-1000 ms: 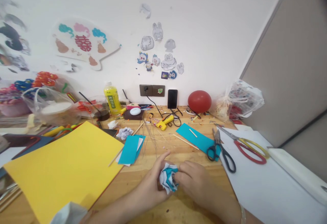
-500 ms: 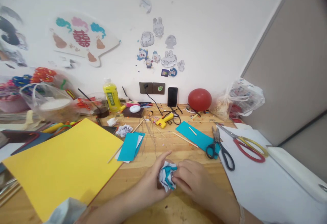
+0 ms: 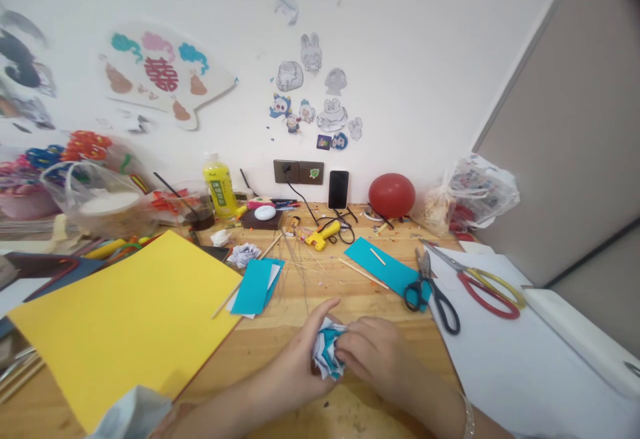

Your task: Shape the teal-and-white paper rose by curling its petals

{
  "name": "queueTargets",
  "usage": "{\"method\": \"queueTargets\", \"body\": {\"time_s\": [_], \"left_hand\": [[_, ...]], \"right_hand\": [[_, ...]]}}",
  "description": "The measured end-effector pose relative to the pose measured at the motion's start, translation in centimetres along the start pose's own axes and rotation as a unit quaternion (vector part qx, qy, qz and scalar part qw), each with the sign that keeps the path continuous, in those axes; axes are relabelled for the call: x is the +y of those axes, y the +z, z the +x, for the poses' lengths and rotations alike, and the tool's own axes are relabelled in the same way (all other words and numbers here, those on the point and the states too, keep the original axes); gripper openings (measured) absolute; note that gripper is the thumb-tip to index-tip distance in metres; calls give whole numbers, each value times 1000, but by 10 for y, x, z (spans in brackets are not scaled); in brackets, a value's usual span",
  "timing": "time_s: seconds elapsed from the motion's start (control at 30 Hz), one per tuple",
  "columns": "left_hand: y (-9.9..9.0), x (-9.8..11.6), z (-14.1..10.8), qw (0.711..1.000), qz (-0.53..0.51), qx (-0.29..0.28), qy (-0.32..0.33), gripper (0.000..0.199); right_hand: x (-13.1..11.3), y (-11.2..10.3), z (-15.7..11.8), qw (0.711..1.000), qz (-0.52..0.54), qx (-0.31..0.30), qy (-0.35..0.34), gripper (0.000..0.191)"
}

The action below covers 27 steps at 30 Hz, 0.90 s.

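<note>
A crumpled white and blue paper flower is between my hands, low in the middle of the head view. My left hand is wrapped round its left side and underside, the thumb raised along its upper edge. The fingers of my right hand pinch the flower's right side, their tips partly hidden in its folds. Folded blue paper pieces lie beyond my left hand, beside a crumpled white paper ball. A long blue strip lies beyond my right hand.
Yellow sheet covers the left side. Black-handled scissors and red-and-yellow-handled scissors lie right, near white paper. Behind are a yellow glue gun, a bottle, a phone and a red balloon.
The paper flower and both hands have shifted very slightly, with the flower turned a little. Both hands keep their hold on it.
</note>
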<state>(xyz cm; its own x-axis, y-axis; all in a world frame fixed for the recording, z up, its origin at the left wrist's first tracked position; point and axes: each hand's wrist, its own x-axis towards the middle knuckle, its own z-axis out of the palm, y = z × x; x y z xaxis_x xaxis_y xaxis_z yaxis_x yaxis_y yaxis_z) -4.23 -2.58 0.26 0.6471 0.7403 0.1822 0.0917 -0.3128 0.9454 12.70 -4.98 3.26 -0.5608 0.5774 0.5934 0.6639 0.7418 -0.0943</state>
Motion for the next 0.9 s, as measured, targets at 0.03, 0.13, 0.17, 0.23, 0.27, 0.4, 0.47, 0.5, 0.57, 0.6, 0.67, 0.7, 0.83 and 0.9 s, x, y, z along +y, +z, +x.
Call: {"method": "queueTargets", "body": {"time_s": [0.03, 0.13, 0.17, 0.23, 0.27, 0.4, 0.47, 0.5, 0.57, 0.6, 0.67, 0.7, 0.83, 0.9], "left_hand": [[0, -1, 0, 1000, -2, 0, -2, 79], [0, -6, 0, 1000, -11, 0, -8, 81], [0, -7, 0, 1000, -15, 0, -11, 81], [0, -8, 1, 1000, -23, -2, -15, 82], [-1, -7, 1, 1000, -25, -2, -14, 81], [-2, -1, 2, 1000, -27, -4, -6, 80], [-2, 1, 2, 1000, -25, -2, -2, 79], [-2, 2, 2, 1000, -23, 0, 1, 78], [-1, 2, 2, 1000, -21, 2, 5, 77], [-1, 2, 2, 1000, -22, 1, 6, 78], [-1, 2, 3, 1000, -24, -3, 9, 78], [-1, 2, 3, 1000, -25, -5, 10, 78], [-2, 2, 3, 1000, -14, -1, 16, 76], [-2, 2, 3, 1000, -5, 4, 17, 75]], "right_hand": [[0, 0, 0, 1000, 3, 3, 0, 41], [0, 3, 0, 1000, 6, 12, 7, 39], [0, 5, 0, 1000, 7, 16, 10, 38], [0, 8, -2, 999, 12, 23, 23, 37], [0, 9, -2, 999, 18, 25, 34, 36], [-1, 10, -5, 994, 55, 11, 89, 31], [-2, 10, -6, 994, 56, 8, 89, 31], [-2, 10, -6, 995, 55, 9, 85, 32], [-3, 10, -6, 994, 63, 7, 87, 31], [-4, 10, -6, 993, 73, 4, 97, 29], [-4, 10, -5, 987, 98, 3, 126, 27], [-4, 10, -5, 985, 106, 3, 138, 26], [-3, 11, -7, 989, 91, -5, 119, 34], [-2, 12, -8, 994, 68, -6, 90, 37]]}}
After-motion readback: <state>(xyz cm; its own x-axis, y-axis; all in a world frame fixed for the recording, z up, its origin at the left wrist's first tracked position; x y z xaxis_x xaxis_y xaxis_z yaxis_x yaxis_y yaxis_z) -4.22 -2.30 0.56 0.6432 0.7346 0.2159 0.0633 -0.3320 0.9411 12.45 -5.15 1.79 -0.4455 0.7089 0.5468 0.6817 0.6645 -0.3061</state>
